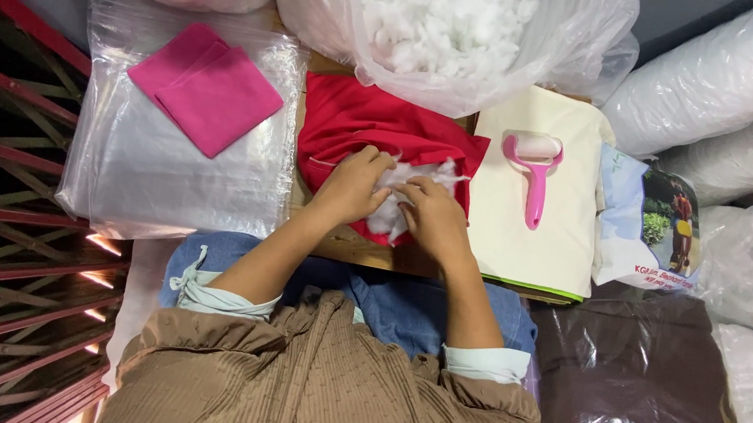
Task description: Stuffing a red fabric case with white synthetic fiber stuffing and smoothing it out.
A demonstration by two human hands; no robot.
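From the head view, the left hand point(352, 186) and right hand point(432, 217) both have their grip closed on a wad of white stuffing point(395, 200) at the opening of a red fabric cover point(356, 117) lying on the worktop point(352, 247). A clear bag of stuffing point(460, 32) sits just behind, a pink lint roller point(534, 174) on cream cloth point(525, 240) to the right, and pink fabric squares point(208, 89) on plastic bags to the left.

Brown wooden bench point(352, 247) at centre, mostly covered. Red metal railing bars point(5, 212) along left edge, orange light glinting on lower bars. Grey wall strip point(673, 16) top right. Clear plastic sacks crowd bench far edge.
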